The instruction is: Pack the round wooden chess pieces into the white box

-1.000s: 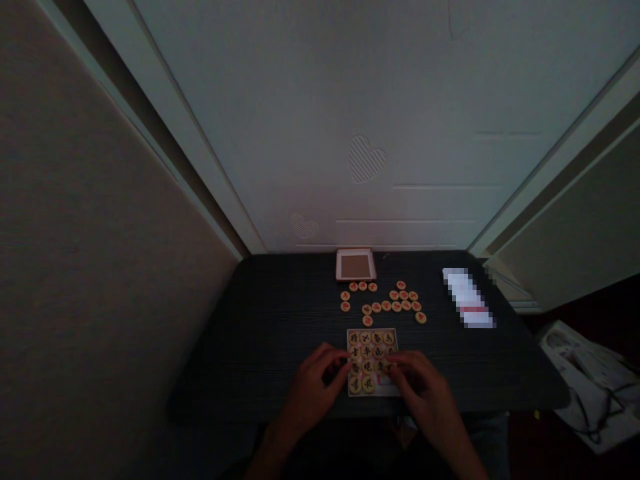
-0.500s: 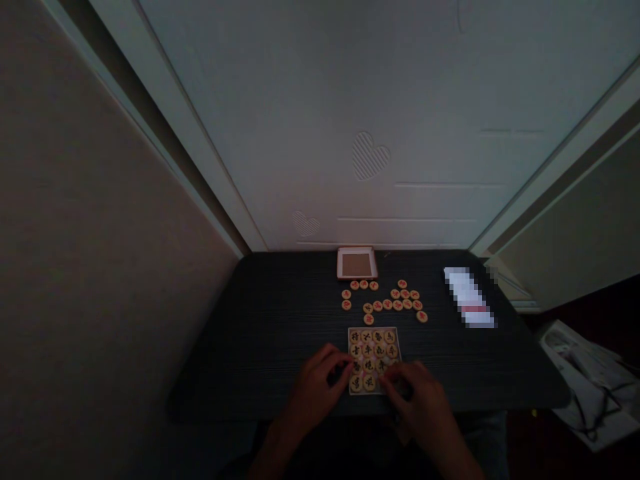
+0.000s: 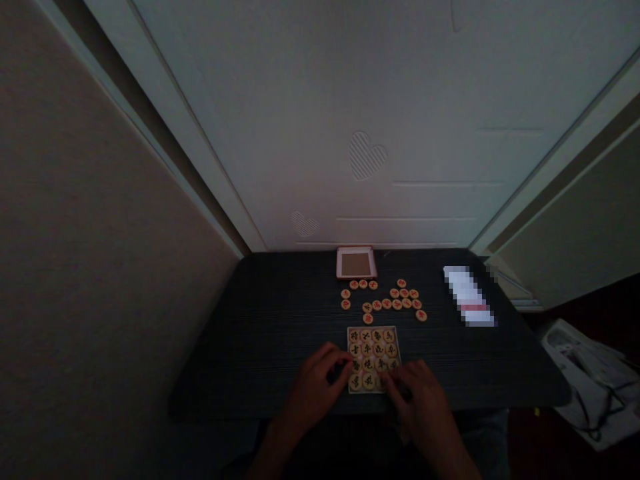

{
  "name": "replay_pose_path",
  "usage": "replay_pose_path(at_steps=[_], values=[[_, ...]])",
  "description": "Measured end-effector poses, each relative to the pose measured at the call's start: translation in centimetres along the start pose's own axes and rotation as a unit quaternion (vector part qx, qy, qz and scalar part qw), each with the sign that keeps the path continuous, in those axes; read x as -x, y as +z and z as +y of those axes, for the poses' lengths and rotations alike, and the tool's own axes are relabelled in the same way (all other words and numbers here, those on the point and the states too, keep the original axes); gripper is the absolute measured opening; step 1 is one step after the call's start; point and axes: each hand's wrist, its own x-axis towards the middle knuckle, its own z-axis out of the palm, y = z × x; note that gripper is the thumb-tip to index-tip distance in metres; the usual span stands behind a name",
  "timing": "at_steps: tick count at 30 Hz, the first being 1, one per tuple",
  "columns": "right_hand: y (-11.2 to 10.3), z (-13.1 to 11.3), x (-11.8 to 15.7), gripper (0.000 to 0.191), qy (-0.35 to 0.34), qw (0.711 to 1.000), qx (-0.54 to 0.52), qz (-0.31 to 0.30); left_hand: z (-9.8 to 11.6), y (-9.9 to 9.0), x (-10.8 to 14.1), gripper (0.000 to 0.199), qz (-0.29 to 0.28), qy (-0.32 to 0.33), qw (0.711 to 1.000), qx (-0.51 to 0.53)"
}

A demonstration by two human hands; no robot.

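Note:
A shallow square box near the table's front edge holds rows of round wooden xiangqi pieces with black characters, such as this piece. My left hand is at the box's left side, thumb and forefinger closed against its edge. Over the lower right corner is my right hand, its fingers pinched at a xiangqi piece in the bottom row. The fingers partly cover that piece and the corner. Beyond the box, several loose pieces with red characters lie face up.
An open tray-like lid with a brown inside stands at the back of the dark table, against a white panel with heart reliefs. A pixelated bright device lies to the right. White items sit lower right, beyond the table.
My right fingers have shifted slightly at the lower right corner, and a piece now shows beside them in the bottom row. My left hand stays at the box edge.

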Motion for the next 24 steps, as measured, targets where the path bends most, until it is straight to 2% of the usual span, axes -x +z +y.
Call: replay_pose_path(at_steps=[5, 8, 11, 14, 19, 24], values=[[-0.9, 0.6, -0.3, 0.024, 0.021, 0.999, -0.031, 0.033, 1.0, -1.2, -2.7, 0.018, -0.001, 0.023, 1.000, -0.020], [-1.5, 1.3, -0.5, 0.024, 0.051, 0.996, -0.045, 0.064, 1.6, -1.9, -6.2, 0.018, -0.001, 0.068, 0.996, -0.063], [-2.0, 2.3, -0.7, 0.027, 0.086, 0.991, -0.058, 0.079, 1.9, -1.9, -9.9, 0.017, -0.027, 0.104, 0.986, -0.124], [-2.2, 3.3, -0.6, 0.029, 0.103, 0.989, -0.068, 0.083, 2.0, -1.1, -12.4, 0.015, -0.051, 0.095, 0.977, -0.184], [-2.1, 4.7, -0.2, 0.032, 0.120, 0.986, -0.077, 0.091, 1.7, 0.4, -13.9, 0.014, -0.047, 0.053, 0.972, -0.223], [-2.1, 5.4, -0.3, 0.033, 0.132, 0.982, -0.089, 0.098, 1.3, 0.5, -14.2, 0.016, -0.034, 0.045, 0.969, -0.239]])
